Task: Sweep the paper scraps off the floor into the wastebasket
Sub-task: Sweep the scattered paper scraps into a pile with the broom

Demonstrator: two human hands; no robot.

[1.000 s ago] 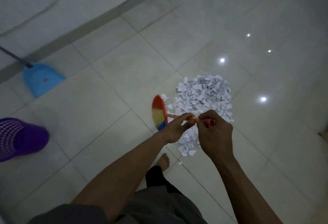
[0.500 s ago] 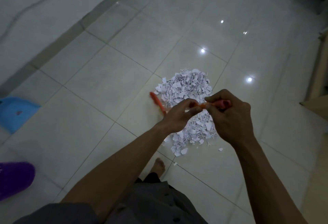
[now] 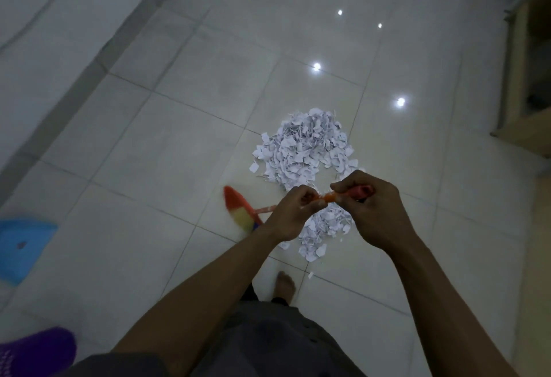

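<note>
A heap of white paper scraps (image 3: pixel 304 150) lies on the pale tiled floor, partly hidden behind my hands. Both hands grip the orange handle of a small broom (image 3: pixel 241 212) with red, yellow and blue bristles. My left hand (image 3: pixel 293 212) holds the handle lower down, my right hand (image 3: pixel 372 206) holds its top end. The bristle head sits on the floor left of the heap, a little apart from it. A purple mesh wastebasket (image 3: pixel 35 349) shows at the bottom left corner. A blue dustpan (image 3: pixel 21 245) lies at the left edge.
A grey skirting strip (image 3: pixel 98 57) and white wall run diagonally along the upper left. A wooden furniture piece (image 3: pixel 524 78) stands at the right edge. My bare foot (image 3: pixel 286 284) is on the floor just below the heap. Ceiling lights reflect off the tiles.
The broom head has swung left, away from the heap, and now shows its coloured bristles. The view has shifted, so the dustpan and wastebasket sit further into frame at the left.
</note>
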